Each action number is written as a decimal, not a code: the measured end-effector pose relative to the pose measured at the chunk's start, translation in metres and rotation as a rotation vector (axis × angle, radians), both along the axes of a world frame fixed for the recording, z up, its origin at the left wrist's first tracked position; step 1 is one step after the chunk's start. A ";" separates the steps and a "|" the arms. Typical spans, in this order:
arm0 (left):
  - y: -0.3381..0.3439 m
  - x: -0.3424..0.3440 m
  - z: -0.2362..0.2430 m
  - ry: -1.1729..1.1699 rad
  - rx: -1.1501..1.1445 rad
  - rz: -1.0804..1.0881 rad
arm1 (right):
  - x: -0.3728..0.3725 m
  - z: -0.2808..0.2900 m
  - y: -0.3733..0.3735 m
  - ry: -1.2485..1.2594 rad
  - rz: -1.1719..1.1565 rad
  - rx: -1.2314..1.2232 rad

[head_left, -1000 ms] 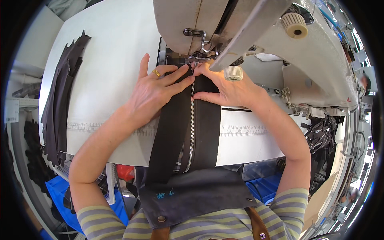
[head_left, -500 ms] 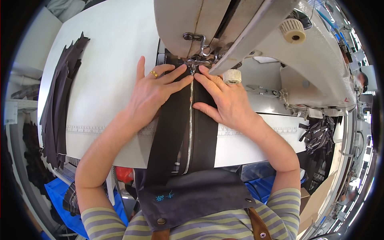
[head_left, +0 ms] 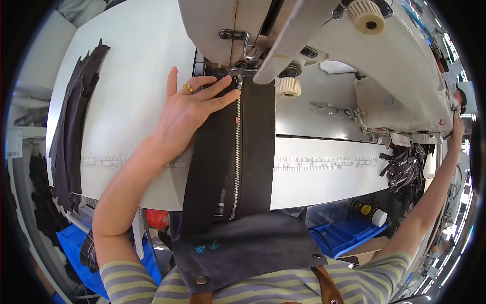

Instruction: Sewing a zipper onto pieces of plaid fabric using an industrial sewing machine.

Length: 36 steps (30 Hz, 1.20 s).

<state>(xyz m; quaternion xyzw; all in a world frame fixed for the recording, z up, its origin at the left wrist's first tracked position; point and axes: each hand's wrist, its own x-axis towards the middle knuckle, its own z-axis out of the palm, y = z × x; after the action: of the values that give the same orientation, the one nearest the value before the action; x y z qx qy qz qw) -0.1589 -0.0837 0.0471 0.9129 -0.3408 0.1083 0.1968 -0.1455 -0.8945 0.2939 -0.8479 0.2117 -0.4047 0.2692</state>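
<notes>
Under the presser foot (head_left: 238, 71) of a white sewing machine (head_left: 400, 86) lies black fabric (head_left: 258, 167) with a silver-toothed zipper (head_left: 237, 152) running lengthwise down it. My left hand (head_left: 190, 109), a gold ring on one finger, rests on the fabric left of the zipper, fingers spread, two fingertips close by the presser foot. My right arm stretches to the machine's far right end, where my right hand (head_left: 456, 119) is small and partly hidden near the rim of the view; its fingers cannot be made out clearly.
Long dark fabric strips (head_left: 73, 121) lie on the white table's (head_left: 129, 71) left. A heap of dark zippers (head_left: 405, 172) hangs at its right edge. Beneath are blue trays (head_left: 344, 238), a dark bottle with a white cap (head_left: 377, 215) and a red object (head_left: 157, 218). Scissors (head_left: 329, 110) lie on the machine bed.
My right hand has left the fabric beside the zipper and reached out to the machine's far right end. My left hand remains on the fabric at the presser foot.
</notes>
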 end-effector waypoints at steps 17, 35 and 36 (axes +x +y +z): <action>-0.005 -0.006 0.008 0.059 0.070 0.083 | -0.021 -0.105 0.031 -0.418 0.173 0.455; -0.002 -0.006 0.009 0.082 0.114 0.095 | 0.032 -0.238 0.592 0.214 1.080 -0.373; 0.000 -0.006 0.008 0.082 0.113 0.106 | 0.038 -0.247 0.596 0.154 1.099 -0.453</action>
<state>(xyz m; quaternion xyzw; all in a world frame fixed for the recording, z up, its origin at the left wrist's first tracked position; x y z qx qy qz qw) -0.1654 -0.0837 0.0548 0.9430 -0.2892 0.0618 0.1527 -0.1079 -0.2980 0.0473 -0.8963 -0.3306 -0.1787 0.2355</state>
